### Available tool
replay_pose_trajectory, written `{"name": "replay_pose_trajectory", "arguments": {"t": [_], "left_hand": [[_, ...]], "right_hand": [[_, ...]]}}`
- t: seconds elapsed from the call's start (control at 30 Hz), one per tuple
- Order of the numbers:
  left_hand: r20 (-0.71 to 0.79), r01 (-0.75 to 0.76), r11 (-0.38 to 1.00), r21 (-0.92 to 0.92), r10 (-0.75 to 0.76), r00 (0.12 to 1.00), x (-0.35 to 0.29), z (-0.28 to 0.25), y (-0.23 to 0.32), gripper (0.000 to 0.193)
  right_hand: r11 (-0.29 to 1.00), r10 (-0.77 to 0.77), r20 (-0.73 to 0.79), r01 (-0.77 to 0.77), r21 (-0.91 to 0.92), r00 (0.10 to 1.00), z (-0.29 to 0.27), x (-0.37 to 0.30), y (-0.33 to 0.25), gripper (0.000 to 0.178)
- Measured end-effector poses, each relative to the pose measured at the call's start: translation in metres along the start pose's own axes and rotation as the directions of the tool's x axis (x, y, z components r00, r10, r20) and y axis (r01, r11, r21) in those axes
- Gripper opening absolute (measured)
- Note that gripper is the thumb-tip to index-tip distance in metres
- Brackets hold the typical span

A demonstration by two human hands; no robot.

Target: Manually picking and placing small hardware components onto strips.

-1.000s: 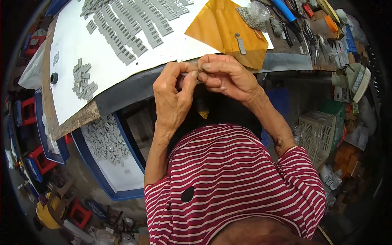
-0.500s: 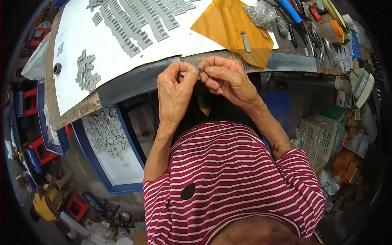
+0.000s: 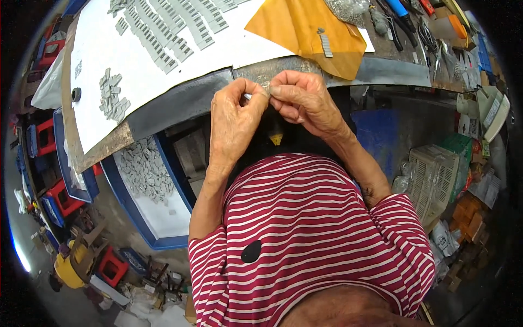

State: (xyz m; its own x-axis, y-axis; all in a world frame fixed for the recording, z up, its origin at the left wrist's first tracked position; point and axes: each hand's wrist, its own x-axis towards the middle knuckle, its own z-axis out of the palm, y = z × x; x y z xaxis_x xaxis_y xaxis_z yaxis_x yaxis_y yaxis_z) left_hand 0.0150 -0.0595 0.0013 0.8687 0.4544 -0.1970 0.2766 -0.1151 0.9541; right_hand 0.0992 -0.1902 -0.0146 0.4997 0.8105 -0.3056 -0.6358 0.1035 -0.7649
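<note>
My left hand (image 3: 237, 120) and my right hand (image 3: 309, 104) meet fingertip to fingertip just off the table's near edge. Both are closed in a pinch. From the curl of my left fingers peeks a small, pale, rod-like end (image 3: 248, 96); the rest of it is hidden. Whatever sits between my right thumb and fingers is too small to make out. Beyond the hands, small grey flat parts (image 3: 175, 41) lie in long rows on a white sheet (image 3: 229, 48). A loose pile of similar grey pieces (image 3: 113, 98) is at the left.
An amber sheet (image 3: 294, 32) carries a short strip of grey pieces (image 3: 326, 46) and a clear bag of tiny metal parts (image 3: 348, 12). Tools, including pliers (image 3: 400, 32), crowd the right. Below the table at left stands a blue-rimmed tray (image 3: 128, 204) of grey pieces.
The view has shifted slightly, moving the table upward in the picture. My hands stay pinched together, their fingers moving only a little; the pale end in my left hand shows more clearly.
</note>
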Motion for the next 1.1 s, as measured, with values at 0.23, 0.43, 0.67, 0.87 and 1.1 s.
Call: {"name": "replay_pose_trajectory", "arguments": {"t": [0.23,0.43,0.67,0.87,1.1], "left_hand": [[0.105,0.097,0.98,-0.174,-0.079,0.991,-0.003,0.004,-0.001,0.017],[0.119,0.096,0.942,-0.321,-0.06,0.991,-0.008,0.008,-0.002,0.015],[0.136,0.085,0.928,-0.363,-0.038,0.99,-0.011,0.005,-0.01,0.015],[0.116,0.081,0.905,-0.418,-0.035,0.993,-0.015,0.007,-0.013,0.015],[0.113,0.073,0.897,-0.435,-0.026,0.993,-0.017,0.003,-0.016,0.016]], "right_hand": [[0.999,0.033,-0.05,-0.032,0.03,0.998,-0.001,-0.005,-0.002,0.013],[0.994,0.031,-0.057,-0.025,0.103,0.998,0.001,-0.007,-0.001,0.012],[0.994,0.042,-0.075,-0.034,0.102,0.996,0.005,-0.012,-0.001,0.013],[1.0,-0.029,-0.107,0.029,-0.009,0.994,0.01,-0.016,0.002,0.015],[0.996,-0.064,-0.112,0.055,-0.076,0.992,0.016,-0.018,0.006,0.015]]}}
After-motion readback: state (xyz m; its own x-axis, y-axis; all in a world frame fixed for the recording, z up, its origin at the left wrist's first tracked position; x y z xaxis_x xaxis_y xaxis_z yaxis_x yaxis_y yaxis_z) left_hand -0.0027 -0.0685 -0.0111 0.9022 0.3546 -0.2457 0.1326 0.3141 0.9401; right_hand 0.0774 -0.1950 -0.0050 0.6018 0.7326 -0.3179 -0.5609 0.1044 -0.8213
